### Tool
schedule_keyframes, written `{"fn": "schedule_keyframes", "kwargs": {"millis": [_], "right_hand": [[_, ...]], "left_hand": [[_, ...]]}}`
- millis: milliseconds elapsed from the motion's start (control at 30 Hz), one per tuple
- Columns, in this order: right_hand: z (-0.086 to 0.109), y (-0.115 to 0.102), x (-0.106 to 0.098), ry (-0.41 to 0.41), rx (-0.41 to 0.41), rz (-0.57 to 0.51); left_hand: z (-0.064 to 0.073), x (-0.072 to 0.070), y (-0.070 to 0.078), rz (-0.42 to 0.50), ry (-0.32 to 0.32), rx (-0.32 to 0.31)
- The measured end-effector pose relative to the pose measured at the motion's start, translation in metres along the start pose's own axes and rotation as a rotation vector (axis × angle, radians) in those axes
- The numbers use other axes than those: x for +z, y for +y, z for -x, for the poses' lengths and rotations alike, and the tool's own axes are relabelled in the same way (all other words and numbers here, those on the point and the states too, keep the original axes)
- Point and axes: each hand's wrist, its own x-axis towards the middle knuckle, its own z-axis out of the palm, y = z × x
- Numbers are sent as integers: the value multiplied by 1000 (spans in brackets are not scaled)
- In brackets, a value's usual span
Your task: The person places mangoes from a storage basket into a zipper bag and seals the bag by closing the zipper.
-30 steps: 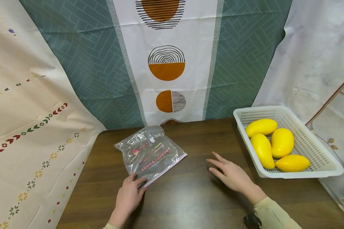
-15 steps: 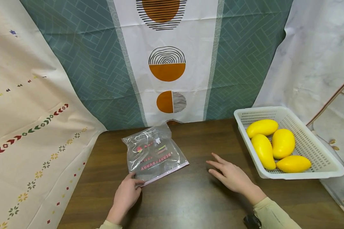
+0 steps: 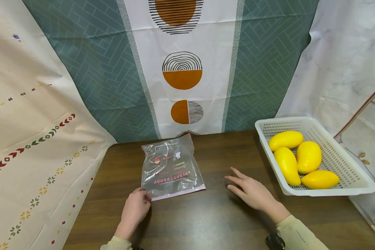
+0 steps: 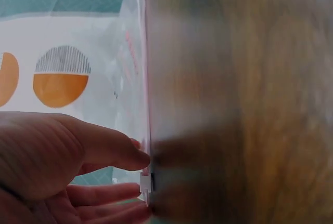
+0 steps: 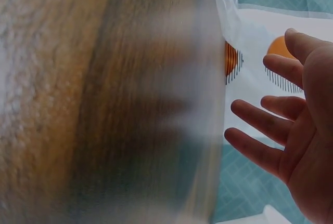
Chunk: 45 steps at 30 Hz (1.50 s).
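A clear plastic zip bag (image 3: 172, 170) with red and white print lies flat on the dark wooden table, its pink zip edge toward me. My left hand (image 3: 135, 207) is at its near left corner. In the left wrist view the thumb (image 4: 122, 151) and a finger behind it pinch the zip edge, just beside a small white slider (image 4: 146, 182). My right hand (image 3: 251, 192) hovers over or rests lightly on the table between bag and basket, holding nothing. The right wrist view shows its fingers (image 5: 260, 120) spread and loosely extended.
On the right stands a white plastic basket (image 3: 356, 173) holding several yellow mangoes (image 3: 308, 157). A patterned cloth (image 3: 187, 62) hangs along the table's back edge. Cream fabric (image 3: 43, 139) borders the left side, and marbled fabric (image 3: 347, 69) the right.
The bag has turned and shifted right, so its zip edge lies closer to level. My left hand has moved slightly left with its fingers more curled. The right hand stays put.
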Motion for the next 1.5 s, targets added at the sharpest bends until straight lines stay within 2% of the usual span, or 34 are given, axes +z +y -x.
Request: {"fn": "schedule_keyframes", "kwargs": {"millis": [133,333,500,767,1033,1333,1500], "right_hand": [[0,0,1,-4,-2,9],[0,-1,3,-11,-2,5],[0,0,3,-16,2,0],[-1,-1,4,-14,-7,3],[-2,-3,5,-19,-11,-1],[-2,-3,6,-41,-11,9],[-3,-4,6,-49,-7,10]], "left_hand": [[-5,5,-5,-16,15,40],[-13,7,-9,-50,-11,84],[-18,5,-9,-53,-35,88],[-23,4,-10,-53,-31,88],[-23,3,-9,-79,-62,97],[-20,1,-9,-194,-45,236],[-19,1,-8,-186,-25,220]]}}
